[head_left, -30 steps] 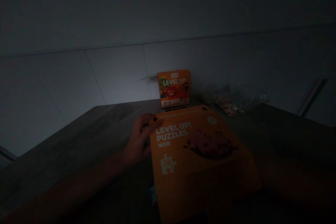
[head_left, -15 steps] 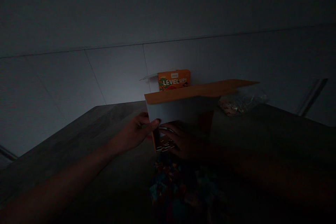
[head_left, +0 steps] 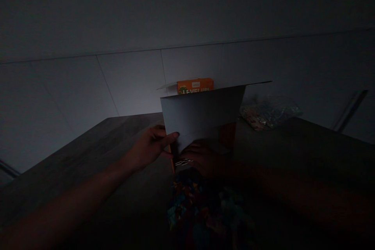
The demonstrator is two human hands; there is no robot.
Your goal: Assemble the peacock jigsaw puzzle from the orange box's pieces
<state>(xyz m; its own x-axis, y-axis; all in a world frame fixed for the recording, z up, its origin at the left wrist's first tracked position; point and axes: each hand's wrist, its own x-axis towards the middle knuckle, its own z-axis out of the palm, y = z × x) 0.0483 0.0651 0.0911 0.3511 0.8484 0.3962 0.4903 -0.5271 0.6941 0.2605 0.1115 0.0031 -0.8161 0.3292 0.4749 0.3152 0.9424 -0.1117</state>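
An opened cardboard box point(head_left: 202, 113), pale inside with orange outer faces, stands tilted in front of me, its flap raised. My left hand point(head_left: 152, 144) is closed on its left wall, thumb inside and fingers behind. My right hand point(head_left: 205, 160) reaches into the box with fingers stretched out, dim in shadow. Beside its fingertips lie several thin pieces with light edges point(head_left: 183, 161), perhaps puzzle pieces, at the bottom of the box. Nearer to me spreads a pile of small multicoloured pieces point(head_left: 196, 207), too dark to make out singly.
Behind the raised flap stands an orange box point(head_left: 195, 85) lettered "LEVEL UP!", against the wall. A clear plastic bag point(head_left: 272, 111) with small pieces lies at the back right. The dark grey table point(head_left: 125, 136) ends at a pale panelled wall point(head_left: 134, 82).
The box's flap has swung up and back, showing more pale inside and covering more of the orange box. My right hand has moved slightly in the box; my left keeps its grip.
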